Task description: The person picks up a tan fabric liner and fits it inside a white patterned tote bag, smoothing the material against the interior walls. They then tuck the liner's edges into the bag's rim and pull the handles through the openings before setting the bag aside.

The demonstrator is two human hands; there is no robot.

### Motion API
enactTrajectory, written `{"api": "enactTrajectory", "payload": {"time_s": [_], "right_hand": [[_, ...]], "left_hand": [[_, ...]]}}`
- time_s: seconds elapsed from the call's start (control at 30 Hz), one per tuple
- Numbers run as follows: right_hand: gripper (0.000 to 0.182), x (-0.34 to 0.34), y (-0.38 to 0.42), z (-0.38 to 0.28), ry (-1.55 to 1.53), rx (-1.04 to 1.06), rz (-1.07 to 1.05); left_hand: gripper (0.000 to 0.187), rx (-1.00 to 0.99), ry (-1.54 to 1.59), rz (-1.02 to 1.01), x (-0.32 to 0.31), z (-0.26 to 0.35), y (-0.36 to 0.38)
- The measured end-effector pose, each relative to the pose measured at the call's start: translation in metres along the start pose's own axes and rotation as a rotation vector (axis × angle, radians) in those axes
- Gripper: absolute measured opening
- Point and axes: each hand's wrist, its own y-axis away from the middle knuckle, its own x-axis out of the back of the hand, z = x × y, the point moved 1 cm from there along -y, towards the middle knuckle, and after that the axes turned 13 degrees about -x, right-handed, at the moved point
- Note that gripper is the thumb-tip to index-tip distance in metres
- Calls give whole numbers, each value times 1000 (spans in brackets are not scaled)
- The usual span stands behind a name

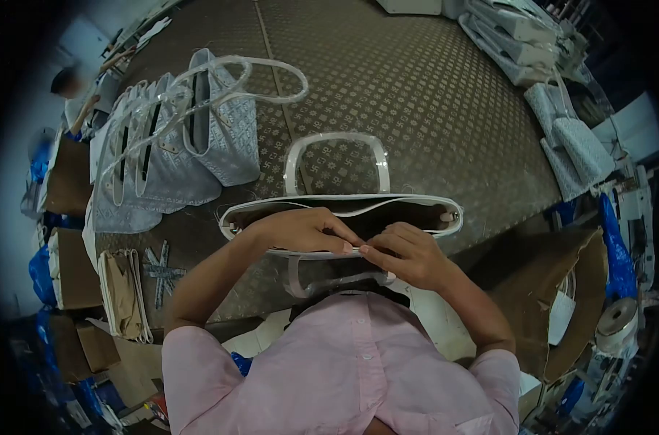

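A white handbag (416,199) stands at the table's near edge, its dark inside facing up. One clear-wrapped handle (293,156) lies over the table on the far side; another handle (294,279) hangs toward my body. My left hand (311,230) reaches over the opening, fingertips closed on the bag's near rim. Beside it, my right hand (405,254) pinches the same rim, with thumb and fingertips meeting close to the left ones. Whether anything small sits between the fingers is hidden.
Several grey-white patterned handbags (231,138) stand in a row at the left. Wrapped bags (579,148) are piled at the right edge. Folded beige pieces (122,297) and grey strips (161,272) lie near left. A cardboard box (583,290) stands at right. Another person (75,101) is far left.
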Motion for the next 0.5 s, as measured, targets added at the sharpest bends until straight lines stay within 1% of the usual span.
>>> {"api": "enactTrajectory", "payload": {"time_s": [0.07, 0.1, 0.13, 0.2, 0.33, 0.43, 0.5], "right_hand": [[26, 1, -1, -1, 39, -15, -1], [28, 0, 0, -1, 53, -26, -21], [28, 0, 0, -1, 52, -21, -21], [28, 2, -1, 0, 53, -43, -53], [26, 2, -3, 1, 26, -40, -70], [24, 1, -1, 0, 19, -76, -60], [23, 2, -2, 0, 34, -65, -57]], "left_hand": [[39, -44, 75, -25, -2, -10, 0], [40, -11, 88, -25, -1, -9, 0], [40, -11, 86, -21, -1, -11, 1], [40, -35, 185, -25, -2, -17, 0], [41, -30, 204, -49, 0, -16, 1], [42, 4, 175, -90, 1, -15, -1], [43, -12, 221, -65, 1, -17, -1]]}}
